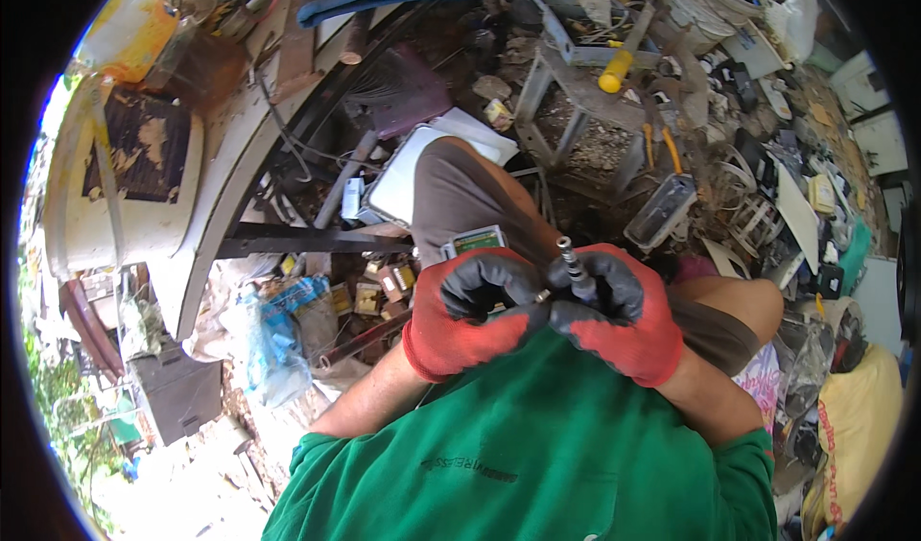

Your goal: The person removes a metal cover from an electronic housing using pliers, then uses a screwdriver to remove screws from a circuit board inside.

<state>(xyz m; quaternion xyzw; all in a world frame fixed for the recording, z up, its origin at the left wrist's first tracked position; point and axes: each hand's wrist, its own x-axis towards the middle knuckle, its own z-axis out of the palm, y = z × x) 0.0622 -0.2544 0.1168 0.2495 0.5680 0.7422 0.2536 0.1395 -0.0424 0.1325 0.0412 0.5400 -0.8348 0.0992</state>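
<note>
Both my hands wear red gloves with black palms and meet over my lap. My left hand [475,301] is closed, thumb and fingertips pinching a small brassy metal piece [543,295] too small to name. Just beyond the left knuckles, a flat case with a green circuit board [477,242] shows its upper end; the rest is hidden, and I cannot tell whether the hand touches it. My right hand [624,306] is wrapped around a slim metal-shafted tool, probably a screwdriver [572,261], its stepped silver end upward. The fingertips of the two hands nearly touch.
A low stool [585,95] bears a grey tray [576,23] and a yellow-handled tool [616,71]. Orange-handled pliers [662,148] lie near a grey metal box [660,212]. Left are a curved table edge [221,186] and blue plastic bags [273,340]; scrap piles fill the right.
</note>
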